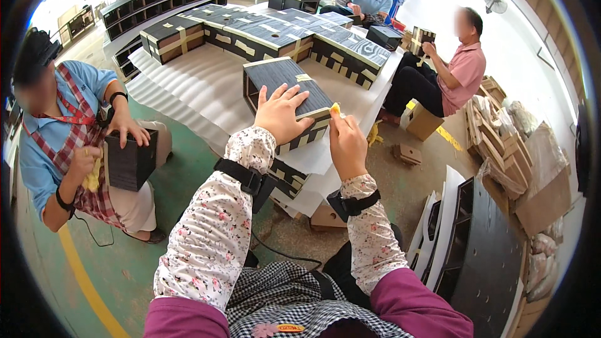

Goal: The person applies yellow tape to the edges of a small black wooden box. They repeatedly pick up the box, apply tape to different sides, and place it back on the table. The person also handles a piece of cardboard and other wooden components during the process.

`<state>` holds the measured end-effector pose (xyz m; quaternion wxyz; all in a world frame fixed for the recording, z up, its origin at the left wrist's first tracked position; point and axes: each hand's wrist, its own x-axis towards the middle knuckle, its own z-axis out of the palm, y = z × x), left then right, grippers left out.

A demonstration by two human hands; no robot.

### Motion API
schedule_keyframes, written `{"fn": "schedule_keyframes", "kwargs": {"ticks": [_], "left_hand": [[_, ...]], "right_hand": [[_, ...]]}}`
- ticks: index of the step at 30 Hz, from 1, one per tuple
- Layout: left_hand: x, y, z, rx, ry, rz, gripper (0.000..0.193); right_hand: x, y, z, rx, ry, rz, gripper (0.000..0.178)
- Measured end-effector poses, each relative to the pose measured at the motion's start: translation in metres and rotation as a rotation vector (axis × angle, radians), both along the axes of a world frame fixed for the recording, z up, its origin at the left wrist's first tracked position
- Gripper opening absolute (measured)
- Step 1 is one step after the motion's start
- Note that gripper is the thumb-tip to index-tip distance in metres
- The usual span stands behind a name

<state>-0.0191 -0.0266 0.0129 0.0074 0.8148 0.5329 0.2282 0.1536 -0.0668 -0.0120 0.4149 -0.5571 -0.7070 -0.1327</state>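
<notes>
A black wood-grain box (285, 81) with an open end and tape strips lies in front of me on the foam-covered table. My left hand (283, 111) rests flat on its top near the front edge, fingers spread. At the box's right front corner, my right hand (347, 141) is closed on a small yellow cloth (336, 108); only its tip shows above my fingers. The cloth touches or nearly touches the corner; I cannot tell which. Pale tape runs along the box's edges, and a scrap of it sticks to the top.
White foam sheet (181, 84) covers the table, with taped black boxes (263, 25) in rows behind. At left a co-worker (87, 131) holds a black box and yellow cloth. Another person (460, 66) sits at right. A dark panel (482, 244) and cardboard (544, 175) stand right.
</notes>
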Motion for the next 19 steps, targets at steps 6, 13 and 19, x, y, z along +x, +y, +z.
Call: {"fn": "schedule_keyframes", "kwargs": {"ticks": [6,13,19], "left_hand": [[0.001,0.0,0.001,-0.015,0.002,-0.003,0.064],[-0.006,0.003,0.016,-0.15,0.107,-0.056,0.058],[-0.015,0.017,0.024,-0.291,0.246,-0.198,0.045]], "right_hand": [[-0.002,-0.022,-0.01,-0.133,0.186,0.138,0.022],[0.0,-0.041,-0.021,-0.251,0.44,0.292,0.022],[-0.004,-0.057,-0.02,-0.42,0.606,0.404,0.026]]}}
